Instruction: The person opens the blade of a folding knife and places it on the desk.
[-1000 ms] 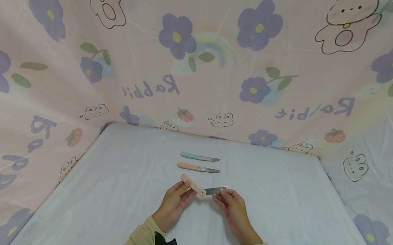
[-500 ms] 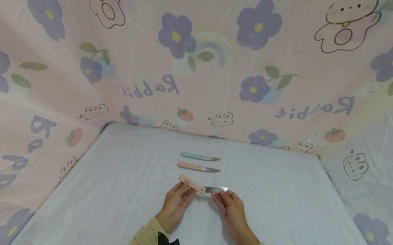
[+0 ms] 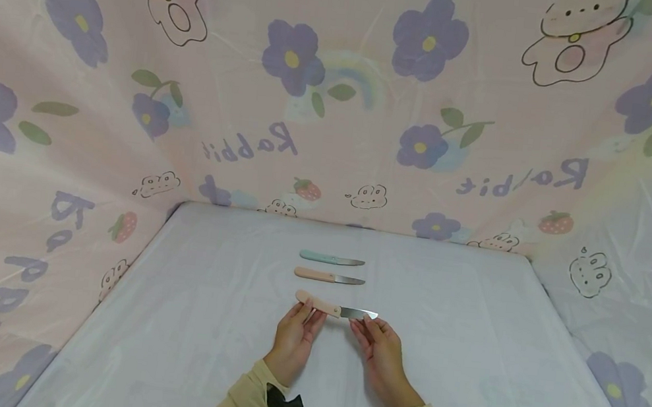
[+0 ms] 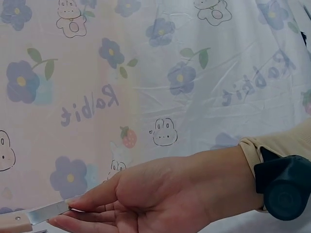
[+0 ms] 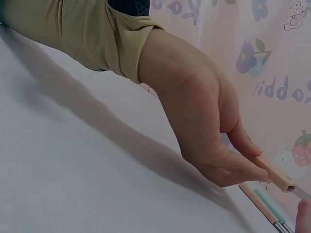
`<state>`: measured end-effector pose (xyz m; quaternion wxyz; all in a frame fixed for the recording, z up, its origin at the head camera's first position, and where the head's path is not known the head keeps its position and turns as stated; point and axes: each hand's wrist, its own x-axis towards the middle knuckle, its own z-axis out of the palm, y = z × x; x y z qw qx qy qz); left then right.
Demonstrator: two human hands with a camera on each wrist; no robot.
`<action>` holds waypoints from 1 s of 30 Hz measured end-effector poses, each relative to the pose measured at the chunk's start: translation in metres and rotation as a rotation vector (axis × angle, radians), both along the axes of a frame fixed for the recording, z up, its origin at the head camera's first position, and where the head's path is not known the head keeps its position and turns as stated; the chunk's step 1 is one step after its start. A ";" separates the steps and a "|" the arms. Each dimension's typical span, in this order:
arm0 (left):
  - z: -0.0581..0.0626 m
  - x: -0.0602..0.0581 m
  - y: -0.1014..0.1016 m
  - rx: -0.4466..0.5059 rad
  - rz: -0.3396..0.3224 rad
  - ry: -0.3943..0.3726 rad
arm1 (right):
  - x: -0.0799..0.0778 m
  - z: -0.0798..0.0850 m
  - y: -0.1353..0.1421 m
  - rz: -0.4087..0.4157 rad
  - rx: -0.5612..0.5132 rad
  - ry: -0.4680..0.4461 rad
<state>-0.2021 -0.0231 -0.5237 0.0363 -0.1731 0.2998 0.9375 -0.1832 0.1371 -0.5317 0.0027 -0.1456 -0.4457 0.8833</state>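
A folding knife [image 3: 318, 304] with a pale pink handle and its blade swung out straight is held over the table between both hands. The left hand [image 3: 292, 339] pinches the handle; the right wrist view shows its thumb and fingers on that handle [image 5: 273, 174]. At the other end, the right hand [image 3: 386, 359] pinches the tip of the blade [image 3: 353, 313]. Thumb and fingers meet on the blade [image 4: 47, 212] in the left wrist view. Just beyond lie a peach-handled knife [image 3: 315, 275] and a mint-green-handled knife [image 3: 318, 256], both with blades out to the right.
A white cloth covers the table [image 3: 200, 323]. Behind and at both sides hangs a pink and white curtain [image 3: 344, 139] printed with flowers and rabbits. Dark camera mounts [image 3: 285, 405] sit on both wrists.
The blade and handle, bent at an angle earlier, have come into one straight line as the pivot rose away from the person. Both hands have shifted slightly; the two lying knives stay put.
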 end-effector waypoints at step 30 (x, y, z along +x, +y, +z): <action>0.000 0.004 0.005 0.088 0.062 -0.027 | 0.004 -0.004 -0.014 -0.057 -0.036 0.009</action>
